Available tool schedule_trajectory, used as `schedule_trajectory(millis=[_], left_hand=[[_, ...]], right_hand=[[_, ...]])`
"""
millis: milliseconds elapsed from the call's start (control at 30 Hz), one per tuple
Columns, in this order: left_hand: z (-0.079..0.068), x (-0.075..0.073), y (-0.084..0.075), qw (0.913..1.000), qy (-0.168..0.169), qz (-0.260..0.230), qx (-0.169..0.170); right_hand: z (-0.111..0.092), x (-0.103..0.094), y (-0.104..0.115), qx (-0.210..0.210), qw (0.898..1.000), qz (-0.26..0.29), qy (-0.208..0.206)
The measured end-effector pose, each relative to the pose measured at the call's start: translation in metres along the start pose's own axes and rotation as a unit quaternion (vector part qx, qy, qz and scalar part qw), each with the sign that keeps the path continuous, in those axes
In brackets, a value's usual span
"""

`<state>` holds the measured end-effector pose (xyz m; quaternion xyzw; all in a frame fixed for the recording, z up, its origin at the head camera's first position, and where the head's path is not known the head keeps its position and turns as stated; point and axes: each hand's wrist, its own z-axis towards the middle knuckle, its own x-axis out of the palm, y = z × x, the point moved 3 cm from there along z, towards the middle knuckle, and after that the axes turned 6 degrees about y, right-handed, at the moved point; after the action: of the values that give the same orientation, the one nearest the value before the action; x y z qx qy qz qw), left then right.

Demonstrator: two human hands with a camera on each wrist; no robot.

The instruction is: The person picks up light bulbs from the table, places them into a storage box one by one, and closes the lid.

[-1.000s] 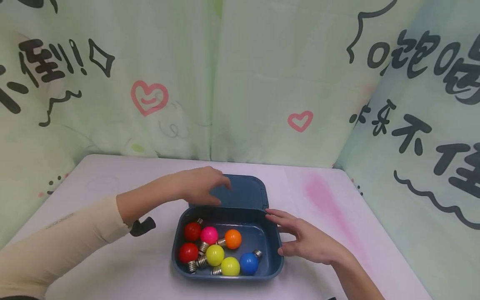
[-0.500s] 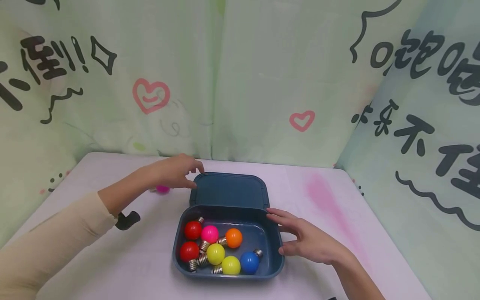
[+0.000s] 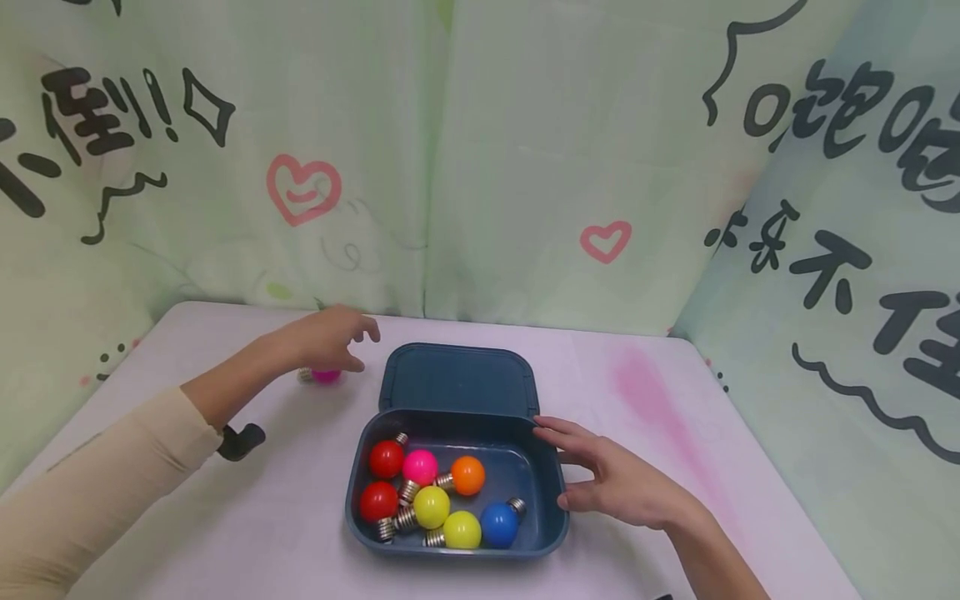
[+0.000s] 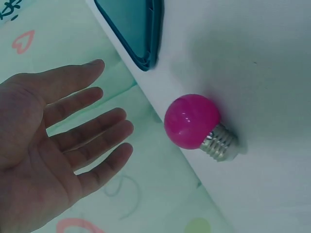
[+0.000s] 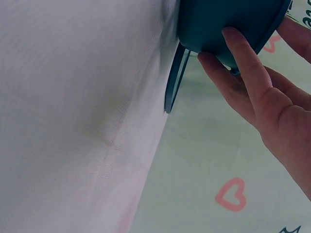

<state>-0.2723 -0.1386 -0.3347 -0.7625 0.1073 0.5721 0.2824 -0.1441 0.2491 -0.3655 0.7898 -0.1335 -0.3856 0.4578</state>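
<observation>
My left hand (image 3: 326, 333) is over the table's back left, fingers spread and holding nothing. Close under it lies a pink light bulb (image 3: 326, 377) with a silver screw base; in the left wrist view the bulb (image 4: 193, 121) is apart from the fingertips. A dark blue box (image 3: 536, 492) stands at the table's middle, its lid (image 3: 459, 379) folded back. Red, pink, orange, yellow and blue bulbs lie inside, such as the blue bulb (image 3: 498, 525). My right hand (image 3: 618, 483) touches the box's right side; the right wrist view shows extended fingers (image 5: 243, 53) against its outer wall.
The white table (image 3: 247, 517) has a pink stain (image 3: 648, 387) at the right. Pale green curtains (image 3: 510, 167) with printed hearts and writing enclose its back and sides. A black wrist piece (image 3: 242, 442) shows under the left sleeve (image 3: 112, 492).
My left hand has moved left from over the lid to beside the loose pink bulb, which has come into sight. My right hand has stayed against the box.
</observation>
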Motion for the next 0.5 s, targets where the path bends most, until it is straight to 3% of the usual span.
schedule_trajectory(millis=[200,500], left_hand=[[0.000,0.003,0.011,0.9999,0.007,0.011,-0.007],[-0.003,0.010,0.021,0.9958,0.041,0.008,-0.082]], right_hand=[[0.000,0.000,0.000,-0.002,1.000,0.002,0.001],[0.000,-0.001,-0.001,-0.002,1.000,0.006,0.002]])
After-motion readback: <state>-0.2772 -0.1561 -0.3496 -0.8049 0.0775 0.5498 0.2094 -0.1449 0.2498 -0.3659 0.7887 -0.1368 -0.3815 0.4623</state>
